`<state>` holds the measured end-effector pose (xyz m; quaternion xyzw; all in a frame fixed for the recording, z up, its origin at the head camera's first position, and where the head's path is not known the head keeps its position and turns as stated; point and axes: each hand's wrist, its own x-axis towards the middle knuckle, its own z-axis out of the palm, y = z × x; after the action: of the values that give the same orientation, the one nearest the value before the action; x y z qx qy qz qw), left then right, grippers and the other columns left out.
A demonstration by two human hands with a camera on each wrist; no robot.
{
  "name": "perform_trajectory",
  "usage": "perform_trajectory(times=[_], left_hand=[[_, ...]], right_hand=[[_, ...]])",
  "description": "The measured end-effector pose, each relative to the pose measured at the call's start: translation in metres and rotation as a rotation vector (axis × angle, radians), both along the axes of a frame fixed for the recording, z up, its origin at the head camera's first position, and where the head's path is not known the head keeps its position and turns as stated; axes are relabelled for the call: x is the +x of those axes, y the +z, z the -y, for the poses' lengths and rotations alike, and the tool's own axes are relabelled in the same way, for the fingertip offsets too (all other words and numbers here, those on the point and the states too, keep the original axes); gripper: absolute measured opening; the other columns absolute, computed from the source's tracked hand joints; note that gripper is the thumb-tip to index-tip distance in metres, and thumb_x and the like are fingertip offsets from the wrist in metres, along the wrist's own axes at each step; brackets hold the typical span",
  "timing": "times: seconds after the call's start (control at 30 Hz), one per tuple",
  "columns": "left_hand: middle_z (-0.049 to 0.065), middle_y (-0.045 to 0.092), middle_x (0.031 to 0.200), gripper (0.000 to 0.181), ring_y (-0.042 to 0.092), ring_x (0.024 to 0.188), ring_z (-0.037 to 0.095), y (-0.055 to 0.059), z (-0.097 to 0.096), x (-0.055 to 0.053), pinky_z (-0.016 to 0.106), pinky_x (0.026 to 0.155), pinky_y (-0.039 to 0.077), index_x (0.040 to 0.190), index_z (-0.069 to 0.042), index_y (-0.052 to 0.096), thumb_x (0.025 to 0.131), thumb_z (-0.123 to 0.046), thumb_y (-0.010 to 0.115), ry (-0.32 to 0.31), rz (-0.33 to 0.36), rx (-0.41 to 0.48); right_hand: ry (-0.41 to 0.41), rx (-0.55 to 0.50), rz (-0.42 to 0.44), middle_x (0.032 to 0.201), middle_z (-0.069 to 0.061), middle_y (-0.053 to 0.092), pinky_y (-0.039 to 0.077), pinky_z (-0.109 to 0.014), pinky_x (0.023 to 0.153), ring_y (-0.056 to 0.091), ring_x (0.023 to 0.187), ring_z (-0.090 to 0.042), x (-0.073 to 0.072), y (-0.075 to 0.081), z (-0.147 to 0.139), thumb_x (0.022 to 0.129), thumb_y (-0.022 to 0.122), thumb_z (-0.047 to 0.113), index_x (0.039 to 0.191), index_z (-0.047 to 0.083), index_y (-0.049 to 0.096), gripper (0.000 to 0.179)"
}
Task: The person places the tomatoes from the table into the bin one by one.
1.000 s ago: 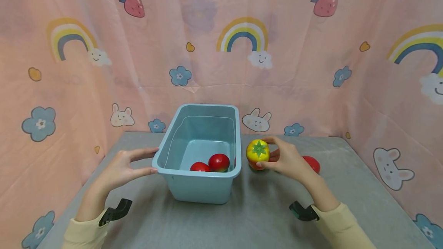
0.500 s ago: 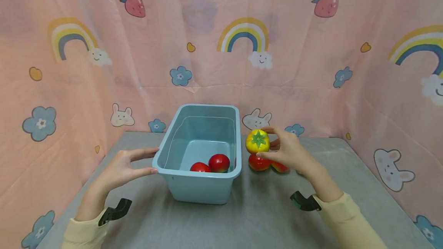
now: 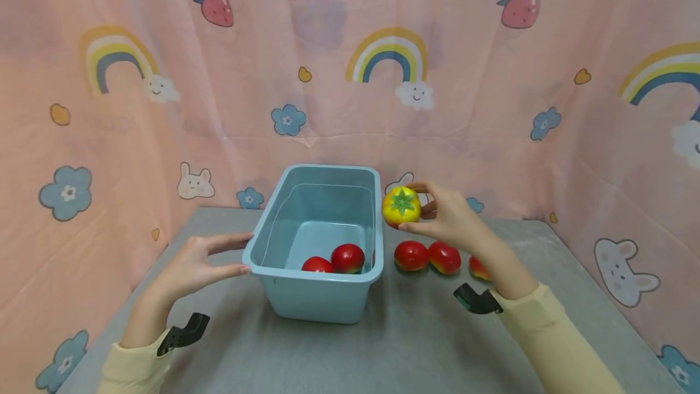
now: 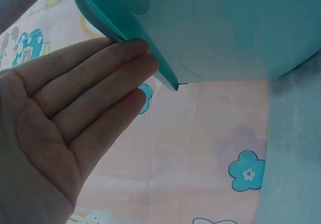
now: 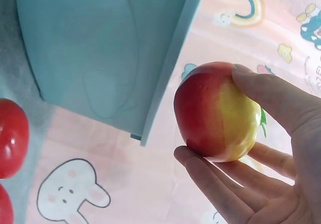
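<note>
My right hand (image 3: 451,214) pinches a red-and-yellow tomato (image 3: 401,207) between thumb and fingers, its green star-shaped leaf top toward the head camera. It is held above the table, just right of the light blue plastic bin (image 3: 317,300). In the right wrist view, the same tomato (image 5: 213,111) is apart from the bin wall (image 5: 90,43). At the bin's left rim, my left hand (image 3: 188,266) touches the edge with fingertips; the left wrist view has its fingers (image 4: 100,76) nearly straight against the rim. Two red tomatoes, one round (image 3: 347,258) and one partly hidden (image 3: 317,264), lie inside the bin.
Right of the bin on the grey table (image 3: 404,345) lie a red tomato (image 3: 411,255), a second tomato (image 3: 445,258) beside it, and a third tomato (image 3: 479,268) partly behind my right forearm. A pink patterned curtain (image 3: 350,120) stands behind and at both sides.
My right hand has lifted the red-and-yellow tomato off the table, up and slightly left toward the bin's rim. Tomatoes behind it have come into view. The left hand stays at the rim.
</note>
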<state>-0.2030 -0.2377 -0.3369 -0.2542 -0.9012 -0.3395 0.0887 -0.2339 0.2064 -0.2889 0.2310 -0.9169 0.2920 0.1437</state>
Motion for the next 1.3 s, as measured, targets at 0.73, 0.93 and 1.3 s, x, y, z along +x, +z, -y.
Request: perform_trajectory(times=[0.73, 0.93, 1.3], left_hand=[[-0.004, 0.067, 0.118, 0.055, 0.062, 0.114, 0.020, 0.001, 0.000, 0.001, 0.043, 0.090, 0.049, 0.129, -0.021, 0.060, 0.079, -0.039, 0.076, -0.006, 0.003, -0.009], [-0.005, 0.067, 0.119, 0.055, 0.062, 0.114, 0.018, 0.002, -0.001, 0.001, 0.045, 0.090, 0.049, 0.128, -0.021, 0.061, 0.079, -0.041, 0.075, -0.006, 0.002, -0.021], [-0.004, 0.067, 0.118, 0.054, 0.062, 0.114, 0.019, 0.002, -0.001, 0.001, 0.047, 0.090, 0.048, 0.128, -0.020, 0.061, 0.079, -0.040, 0.075, -0.013, 0.010, -0.010]], right_hand=[[0.070, 0.009, -0.062, 0.125, -0.008, 0.057, 0.057, -0.032, 0.070, 0.069, 0.082, -0.020, -0.013, 0.029, 0.023, 0.074, 0.082, 0.033, 0.131, 0.013, 0.046, 0.070], [0.088, 0.003, -0.061, 0.126, -0.007, 0.057, 0.057, -0.031, 0.070, 0.069, 0.079, -0.017, -0.015, 0.036, 0.032, 0.074, 0.082, 0.034, 0.131, 0.013, 0.046, 0.070], [0.136, -0.008, -0.010, 0.127, -0.008, 0.057, 0.056, -0.028, 0.072, 0.070, 0.080, -0.014, -0.024, 0.043, 0.051, 0.075, 0.080, 0.035, 0.129, 0.013, 0.047, 0.067]])
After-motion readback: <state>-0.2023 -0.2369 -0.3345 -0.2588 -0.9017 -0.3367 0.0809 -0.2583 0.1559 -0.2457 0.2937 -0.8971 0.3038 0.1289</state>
